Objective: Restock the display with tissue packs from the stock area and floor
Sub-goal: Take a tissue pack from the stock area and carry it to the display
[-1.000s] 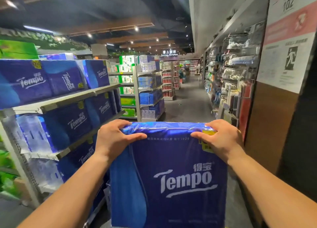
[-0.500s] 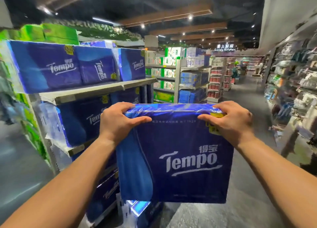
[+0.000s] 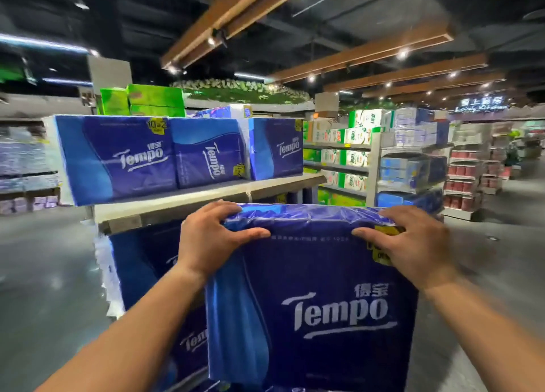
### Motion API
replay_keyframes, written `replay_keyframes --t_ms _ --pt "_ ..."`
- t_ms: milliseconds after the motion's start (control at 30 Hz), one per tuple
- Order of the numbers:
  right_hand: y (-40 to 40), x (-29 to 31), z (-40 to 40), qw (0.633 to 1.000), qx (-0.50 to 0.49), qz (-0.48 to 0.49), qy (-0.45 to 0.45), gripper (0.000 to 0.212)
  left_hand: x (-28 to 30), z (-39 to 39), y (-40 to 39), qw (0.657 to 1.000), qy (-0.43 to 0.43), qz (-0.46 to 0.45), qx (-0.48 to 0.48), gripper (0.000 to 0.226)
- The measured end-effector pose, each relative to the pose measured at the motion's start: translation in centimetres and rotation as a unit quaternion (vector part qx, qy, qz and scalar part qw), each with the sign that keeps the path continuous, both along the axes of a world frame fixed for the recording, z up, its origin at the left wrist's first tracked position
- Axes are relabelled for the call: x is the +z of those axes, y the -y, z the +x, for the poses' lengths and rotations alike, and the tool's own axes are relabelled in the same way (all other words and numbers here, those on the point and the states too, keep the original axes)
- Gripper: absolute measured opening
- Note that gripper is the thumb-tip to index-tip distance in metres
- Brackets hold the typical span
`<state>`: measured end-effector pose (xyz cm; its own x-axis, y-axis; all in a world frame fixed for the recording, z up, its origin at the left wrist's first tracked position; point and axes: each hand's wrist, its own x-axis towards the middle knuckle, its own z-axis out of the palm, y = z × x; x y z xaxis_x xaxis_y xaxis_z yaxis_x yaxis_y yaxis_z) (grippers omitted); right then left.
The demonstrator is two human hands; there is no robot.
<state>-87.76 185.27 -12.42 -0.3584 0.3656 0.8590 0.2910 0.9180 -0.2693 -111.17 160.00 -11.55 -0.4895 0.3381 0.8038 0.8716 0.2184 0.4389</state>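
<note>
Supermarket aisles fill the frame under a dark ceiling with wooden beams, and grey polished floor runs off at left and right. At lower centre we hold a large blue tissue pack [image 3: 312, 297] upright in front of us, our left hand [image 3: 212, 238] and right hand [image 3: 413, 244] each closed over a top corner, fingers curled behind the upper edge and thumbs pressed on the printed front.

We judge it bulky but light: soft paper inside glossy plastic film that wrinkles where we pinch it. That film looks slippery, so a grip across the corners or under the base should serve better than pinching the film. The pack is squarish and squashy.

Just beyond it, the metal display shelf [image 3: 182, 202] at centre left carries 3 matching blue packs [image 3: 118, 155], with green boxes [image 3: 153, 99] stacked behind them.
</note>
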Motion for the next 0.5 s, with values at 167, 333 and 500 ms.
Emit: replay_keyframes --t_ms 167,333,500 --pt "-7.0 1.3 -10.0 0.994 0.075 0.055 -0.051 0.071 1.5 -5.2 -3.6 0.996 -0.019 0.035 0.076 0.086" --pt "-12.6 5.1 -18.9 0.979 0.154 0.106 -0.083 0.066 4.9 -10.1 -6.2 0.985 -0.071 0.063 0.145 0.081" --pt "-16.2 10.9 -27.4 0.948 0.204 0.181 -0.167 0.064 9.8 -15.4 -7.8 0.957 -0.178 0.131 0.187 0.073"
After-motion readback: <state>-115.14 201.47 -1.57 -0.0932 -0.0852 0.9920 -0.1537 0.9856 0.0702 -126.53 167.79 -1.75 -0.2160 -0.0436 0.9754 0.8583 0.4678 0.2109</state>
